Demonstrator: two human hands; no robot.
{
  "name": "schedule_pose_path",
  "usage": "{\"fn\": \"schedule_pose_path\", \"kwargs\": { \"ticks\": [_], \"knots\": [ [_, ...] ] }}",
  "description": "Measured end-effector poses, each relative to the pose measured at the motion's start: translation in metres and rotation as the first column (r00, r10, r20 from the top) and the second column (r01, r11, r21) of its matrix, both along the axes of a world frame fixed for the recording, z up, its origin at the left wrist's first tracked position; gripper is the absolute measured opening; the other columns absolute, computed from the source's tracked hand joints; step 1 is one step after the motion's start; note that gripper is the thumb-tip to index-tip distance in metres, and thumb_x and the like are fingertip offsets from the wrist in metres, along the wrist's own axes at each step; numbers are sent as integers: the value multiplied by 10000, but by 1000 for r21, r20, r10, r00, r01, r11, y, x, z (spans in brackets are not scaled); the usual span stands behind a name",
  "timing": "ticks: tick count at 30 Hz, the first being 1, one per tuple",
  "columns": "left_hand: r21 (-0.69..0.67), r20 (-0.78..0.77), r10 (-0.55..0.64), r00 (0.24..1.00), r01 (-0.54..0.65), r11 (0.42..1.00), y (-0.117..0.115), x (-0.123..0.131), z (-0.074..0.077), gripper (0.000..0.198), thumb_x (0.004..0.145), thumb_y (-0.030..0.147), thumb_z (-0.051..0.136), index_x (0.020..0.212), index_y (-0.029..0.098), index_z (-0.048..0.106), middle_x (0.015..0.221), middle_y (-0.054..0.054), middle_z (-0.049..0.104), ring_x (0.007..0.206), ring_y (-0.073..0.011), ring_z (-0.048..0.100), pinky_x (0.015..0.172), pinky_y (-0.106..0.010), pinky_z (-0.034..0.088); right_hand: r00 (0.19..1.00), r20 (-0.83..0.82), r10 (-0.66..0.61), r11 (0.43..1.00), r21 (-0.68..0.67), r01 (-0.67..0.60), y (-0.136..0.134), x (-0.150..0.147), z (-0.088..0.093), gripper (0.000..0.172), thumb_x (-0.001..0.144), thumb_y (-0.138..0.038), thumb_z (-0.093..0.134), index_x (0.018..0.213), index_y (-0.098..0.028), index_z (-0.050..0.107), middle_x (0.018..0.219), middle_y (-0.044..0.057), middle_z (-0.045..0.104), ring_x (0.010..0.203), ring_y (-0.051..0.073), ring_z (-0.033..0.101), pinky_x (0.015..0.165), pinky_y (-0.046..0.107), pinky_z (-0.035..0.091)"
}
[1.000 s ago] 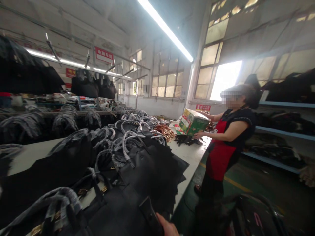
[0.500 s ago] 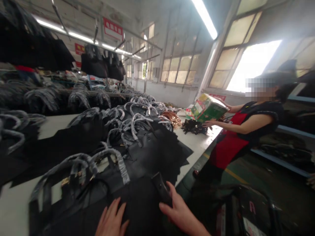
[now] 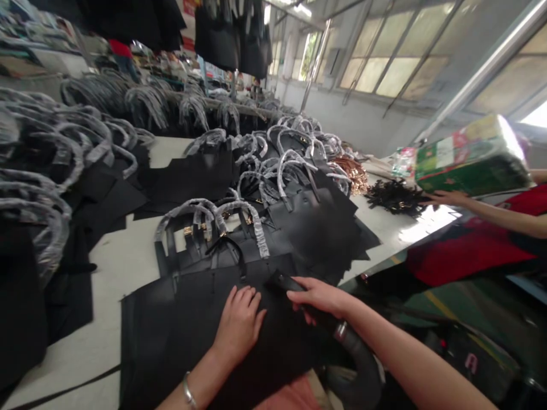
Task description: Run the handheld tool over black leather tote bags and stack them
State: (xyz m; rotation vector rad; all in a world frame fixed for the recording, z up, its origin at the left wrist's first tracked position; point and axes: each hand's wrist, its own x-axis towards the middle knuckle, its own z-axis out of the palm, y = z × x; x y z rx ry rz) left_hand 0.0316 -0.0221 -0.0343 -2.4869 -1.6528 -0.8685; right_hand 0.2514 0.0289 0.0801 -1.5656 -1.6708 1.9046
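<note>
Hands: apart | left hand (image 3: 238,322): palm flat on black leather tote (image 3: 171,319) | right hand (image 3: 318,296): clamped on black strap (image 3: 282,280) | tote: lying flat, matte

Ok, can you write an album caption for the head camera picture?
A left hand presses a black bag panel while the right hand grips a black strap.

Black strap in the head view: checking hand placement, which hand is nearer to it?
Right hand, on the black strap; left hand rests apart, left of it, on the black leather panel.
</note>
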Motion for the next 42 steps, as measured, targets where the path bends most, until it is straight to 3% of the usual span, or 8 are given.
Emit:
{"fn": "schedule_pose_path", "kwargs": {
  "ticks": [3,10,17,22,26,30,36,42],
  "knots": [
    [-18,14,15,1000,-15,1000,-1,2,4,295,908,247,572,1171,126,627,1189,-122,614,1167,-292,515,1078,-549,392,1000,-10,11,997,-78,-12,10,-5,5,298,887,-366,572,1108,-180,497,735,-20,604,422,82,554,364,176,464],
    [-42,28,19,999,-18,999,-2,5,6,301,905,243,558,1169,122,636,1197,-123,622,1175,-294,534,1087,-552,399,996,54,74,994,-89,-69,13,-2,10,330,868,-409,604,1091,-189,497,725,-24,598,438,92,570,373,179,472],
    [79,30,-39,999,37,996,-4,6,-4,266,897,177,520,1111,86,647,1140,-145,657,1124,-304,605,937,-464,558,997,68,23,942,332,-44,23,-49,15,478,865,-394,593,1307,-250,481,784,-28,604,461,91,578,398,191,463],
    [117,123,-95,988,81,990,-9,6,-6,203,897,140,478,989,111,656,1010,-114,688,971,-264,671,828,-413,607,976,45,213,969,119,-217,25,-52,26,331,847,-411,628,1080,-186,560,749,-36,574,463,83,569,398,176,460],
    [118,137,-96,986,80,990,-10,6,-4,196,887,130,468,932,117,658,981,-118,691,919,-269,682,776,-417,618,969,48,244,969,-46,-242,32,-60,20,305,847,-400,622,1032,-174,532,718,-31,581,431,92,562,377,186,466],
    [112,156,-114,981,98,989,-8,6,-3,172,863,115,492,910,125,658,961,-106,688,943,-269,677,794,-410,615,969,48,242,970,-42,-241,42,-86,13,269,861,-373,604,1026,-174,528,698,-29,579,408,98,550,363,198,458],
    [64,169,-113,979,103,993,-7,6,-6,184,879,104,472,899,131,653,965,-103,692,979,-263,673,833,-403,602,997,40,65,940,334,-75,56,-100,25,479,880,-392,589,1318,-236,478,767,-28,588,450,99,573,393,204,463],
    [-40,106,-213,971,218,975,-10,4,0,173,855,122,488,917,118,650,1018,-128,677,978,-263,659,881,-393,573,953,13,304,952,23,-304,36,-88,36,463,840,-446,647,1217,-191,567,747,-23,579,457,84,548,405,193,455]
  ]
}}
